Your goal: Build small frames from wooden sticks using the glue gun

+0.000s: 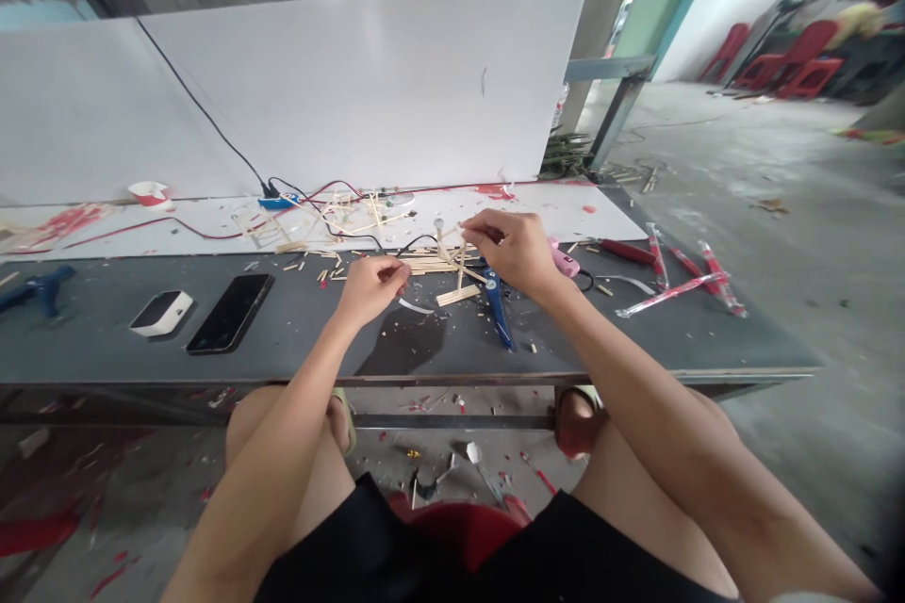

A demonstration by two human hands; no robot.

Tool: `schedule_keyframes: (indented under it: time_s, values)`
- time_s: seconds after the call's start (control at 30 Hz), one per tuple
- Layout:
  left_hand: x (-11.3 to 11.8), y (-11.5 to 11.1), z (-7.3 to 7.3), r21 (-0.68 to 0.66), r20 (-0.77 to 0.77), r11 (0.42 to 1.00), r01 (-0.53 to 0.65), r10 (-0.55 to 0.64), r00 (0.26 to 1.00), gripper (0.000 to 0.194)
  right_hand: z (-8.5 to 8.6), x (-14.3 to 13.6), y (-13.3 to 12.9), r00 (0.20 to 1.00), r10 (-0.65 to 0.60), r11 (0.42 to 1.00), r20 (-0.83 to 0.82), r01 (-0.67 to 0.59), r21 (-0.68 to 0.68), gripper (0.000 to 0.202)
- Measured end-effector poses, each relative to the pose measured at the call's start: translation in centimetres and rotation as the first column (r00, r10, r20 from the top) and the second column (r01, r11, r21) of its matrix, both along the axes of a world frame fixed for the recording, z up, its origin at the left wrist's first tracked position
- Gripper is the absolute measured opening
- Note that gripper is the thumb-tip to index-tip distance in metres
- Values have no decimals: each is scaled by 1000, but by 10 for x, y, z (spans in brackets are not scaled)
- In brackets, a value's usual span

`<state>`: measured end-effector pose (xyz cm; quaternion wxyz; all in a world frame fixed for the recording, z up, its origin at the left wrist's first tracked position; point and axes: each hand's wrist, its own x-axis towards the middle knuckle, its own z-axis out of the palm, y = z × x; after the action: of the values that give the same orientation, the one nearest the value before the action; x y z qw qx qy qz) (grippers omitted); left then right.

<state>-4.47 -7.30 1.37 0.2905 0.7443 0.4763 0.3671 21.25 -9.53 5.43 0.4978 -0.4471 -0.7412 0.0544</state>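
Observation:
Pale thin sticks are joined into a small upright frame on the dark table. My right hand is above and right of it, its fingertips pinched at the frame's top. My left hand is closed, thumb against fingers, to the left of the frame; what it holds, if anything, is too small to name. A clear curved strip shows just below its fingertips. Behind the frame lies a pile of loose sticks. Blue-handled pliers lie beneath my right hand.
A black phone, a white device and a blue tool lie left. Red wrapped bundles and a red-handled tool lie right. A white panel stands behind; cables cross the table's back.

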Motion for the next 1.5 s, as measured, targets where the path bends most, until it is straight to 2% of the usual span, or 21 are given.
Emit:
schedule_keyframes:
  time_s: [0.2,0.6,0.8,1.1,1.3,1.37,1.5]
  values:
    - [1,-1,2,16,-68,1000,-2,3,998,32,2,0,-1,995,14,998,98,-19,53,15]
    - [1,0,1,50,-124,999,8,-2,992,34,2,-2,-3,990,34,997,135,-43,62,17]
    - [2,0,0,52,-109,998,24,-19,994,35,2,0,-4,994,52,996,94,-58,69,17]
    - [7,-3,-2,69,-103,996,60,-53,993,32,4,-1,-3,999,30,999,-36,-32,-40,11]
    - [25,-5,-16,99,-195,988,119,-98,976,16,4,-4,-2,989,89,995,-121,-94,-34,8]
    - [32,-5,-25,120,-271,982,145,-108,956,17,3,-4,0,990,89,996,-105,-90,-5,4]
    - [42,-4,-40,182,-453,962,205,-103,885,23,0,-4,3,993,83,997,-84,-83,9,14]
